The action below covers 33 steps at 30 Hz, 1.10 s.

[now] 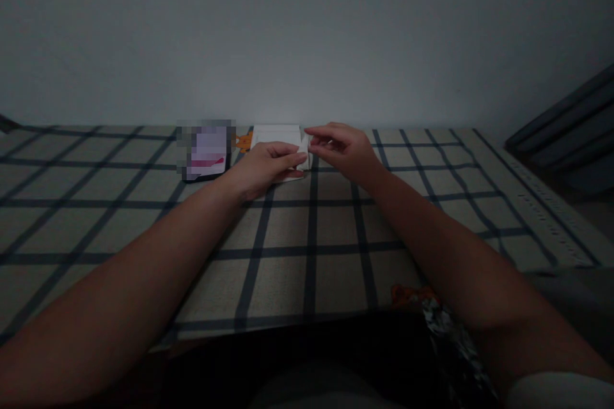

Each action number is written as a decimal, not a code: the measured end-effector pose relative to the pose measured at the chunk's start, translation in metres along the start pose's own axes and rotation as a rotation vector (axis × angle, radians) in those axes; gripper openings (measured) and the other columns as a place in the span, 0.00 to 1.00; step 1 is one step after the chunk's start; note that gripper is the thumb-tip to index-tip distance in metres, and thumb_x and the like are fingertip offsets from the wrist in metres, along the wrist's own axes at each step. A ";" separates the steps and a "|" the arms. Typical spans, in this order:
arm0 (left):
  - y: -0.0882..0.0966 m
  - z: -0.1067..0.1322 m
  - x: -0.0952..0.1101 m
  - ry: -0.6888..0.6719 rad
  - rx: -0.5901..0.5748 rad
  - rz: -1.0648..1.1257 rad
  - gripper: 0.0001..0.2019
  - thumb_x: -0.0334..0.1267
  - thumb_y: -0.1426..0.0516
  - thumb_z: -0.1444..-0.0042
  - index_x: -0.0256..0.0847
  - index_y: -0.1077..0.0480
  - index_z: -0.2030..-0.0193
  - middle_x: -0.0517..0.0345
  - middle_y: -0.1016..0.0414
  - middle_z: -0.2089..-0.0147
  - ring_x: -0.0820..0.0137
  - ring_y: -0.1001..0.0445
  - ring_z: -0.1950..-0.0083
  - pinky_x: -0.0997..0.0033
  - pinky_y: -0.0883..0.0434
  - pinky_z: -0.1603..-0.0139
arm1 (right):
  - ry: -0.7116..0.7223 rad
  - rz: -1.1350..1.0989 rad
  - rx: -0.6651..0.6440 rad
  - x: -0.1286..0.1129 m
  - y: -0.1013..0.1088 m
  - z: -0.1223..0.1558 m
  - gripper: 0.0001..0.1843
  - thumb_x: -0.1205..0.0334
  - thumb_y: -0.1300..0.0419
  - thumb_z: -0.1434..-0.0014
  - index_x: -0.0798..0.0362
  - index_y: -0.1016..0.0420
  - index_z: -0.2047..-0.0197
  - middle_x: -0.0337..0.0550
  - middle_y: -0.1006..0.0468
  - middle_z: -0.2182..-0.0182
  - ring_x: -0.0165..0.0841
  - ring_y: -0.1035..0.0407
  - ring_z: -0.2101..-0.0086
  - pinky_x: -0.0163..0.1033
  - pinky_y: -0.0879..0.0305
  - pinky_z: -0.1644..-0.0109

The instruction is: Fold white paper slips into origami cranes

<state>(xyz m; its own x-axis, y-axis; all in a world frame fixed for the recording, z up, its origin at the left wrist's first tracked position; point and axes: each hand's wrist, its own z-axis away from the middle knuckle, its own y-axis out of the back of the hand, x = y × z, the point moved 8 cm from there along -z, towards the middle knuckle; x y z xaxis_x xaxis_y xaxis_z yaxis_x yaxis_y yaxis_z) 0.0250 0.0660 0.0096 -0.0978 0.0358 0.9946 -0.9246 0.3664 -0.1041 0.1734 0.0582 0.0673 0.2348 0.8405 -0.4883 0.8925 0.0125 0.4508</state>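
- Far left: blue-and-cream checked cloth [288, 223] covers the table, running back to the grey wall [307, 32].
- Left of centre: phone [208, 152], screen lit, lying on the cloth; upper left part pixelated.
- Just right of the phone: small orange figure [244, 141], partly hidden; can't tell if printed or loose.
- Next: left hand [268, 166], partly closed, thumb and bent fingers holding the near right part of the white box.
- Centre: white box [275, 132], flat on the cloth near the wall, between both hands.
- Right of it: right hand [343, 144], fingers bent, thumb and index slightly apart at the box's right end; can't tell if they pinch it.
- Far right: lettering along the cloth border, dark pleated fabric [570, 134] beyond.
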 end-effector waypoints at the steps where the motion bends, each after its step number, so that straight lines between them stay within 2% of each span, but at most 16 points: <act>1: 0.001 0.000 0.000 -0.005 0.001 0.001 0.18 0.48 0.26 0.60 0.39 0.19 0.67 0.57 0.21 0.65 0.73 0.26 0.64 0.67 0.23 0.53 | 0.029 0.023 0.005 -0.003 0.002 -0.001 0.15 0.58 0.36 0.37 0.54 0.20 0.49 0.44 0.19 0.62 0.30 0.26 0.63 0.35 0.29 0.62; 6: 0.003 0.000 -0.001 -0.024 0.059 -0.006 0.20 0.51 0.26 0.61 0.38 0.20 0.68 0.55 0.21 0.64 0.68 0.24 0.59 0.60 0.22 0.50 | 0.188 0.186 0.002 -0.014 0.005 -0.001 0.11 0.56 0.38 0.35 0.52 0.18 0.53 0.43 0.18 0.63 0.32 0.26 0.62 0.40 0.29 0.56; 12: -0.003 0.002 0.000 -0.001 0.040 0.028 0.19 0.50 0.26 0.60 0.38 0.20 0.68 0.55 0.21 0.65 0.68 0.25 0.59 0.63 0.22 0.51 | 0.273 0.299 0.008 -0.021 0.006 0.000 0.11 0.56 0.39 0.33 0.52 0.20 0.55 0.44 0.18 0.62 0.34 0.25 0.59 0.42 0.31 0.52; 17: -0.003 0.003 0.001 0.010 0.036 0.064 0.17 0.48 0.26 0.59 0.37 0.19 0.67 0.54 0.20 0.64 0.70 0.24 0.59 0.66 0.23 0.51 | 0.281 0.333 -0.015 -0.029 0.004 -0.001 0.08 0.59 0.40 0.33 0.54 0.25 0.63 0.43 0.22 0.67 0.32 0.29 0.64 0.39 0.33 0.58; 20: -0.002 0.003 0.000 0.007 0.055 0.066 0.18 0.48 0.26 0.59 0.38 0.19 0.67 0.54 0.20 0.63 0.69 0.23 0.58 0.65 0.23 0.49 | 0.291 0.338 -0.022 -0.033 0.001 0.000 0.06 0.64 0.42 0.33 0.54 0.27 0.63 0.42 0.24 0.68 0.31 0.31 0.65 0.38 0.35 0.60; 27: -0.003 0.003 0.002 -0.072 0.107 0.105 0.17 0.48 0.26 0.58 0.38 0.20 0.68 0.56 0.19 0.64 0.70 0.22 0.60 0.67 0.23 0.48 | 0.337 0.363 -0.002 -0.036 -0.001 0.004 0.07 0.64 0.44 0.32 0.53 0.26 0.60 0.45 0.24 0.64 0.36 0.30 0.59 0.44 0.34 0.52; 33: -0.002 0.005 0.006 -0.111 0.127 0.053 0.19 0.51 0.27 0.58 0.39 0.19 0.66 0.53 0.17 0.61 0.65 0.20 0.57 0.65 0.23 0.49 | 0.312 0.386 -0.024 -0.037 -0.004 0.003 0.10 0.60 0.46 0.31 0.50 0.25 0.60 0.45 0.23 0.62 0.36 0.30 0.58 0.46 0.33 0.52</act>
<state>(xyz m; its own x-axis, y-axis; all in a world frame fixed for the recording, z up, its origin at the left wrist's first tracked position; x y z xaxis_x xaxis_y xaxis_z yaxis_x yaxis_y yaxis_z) 0.0241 0.0608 0.0162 -0.1815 -0.0536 0.9819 -0.9554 0.2460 -0.1632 0.1629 0.0250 0.0813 0.4165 0.9084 -0.0371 0.7535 -0.3221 0.5731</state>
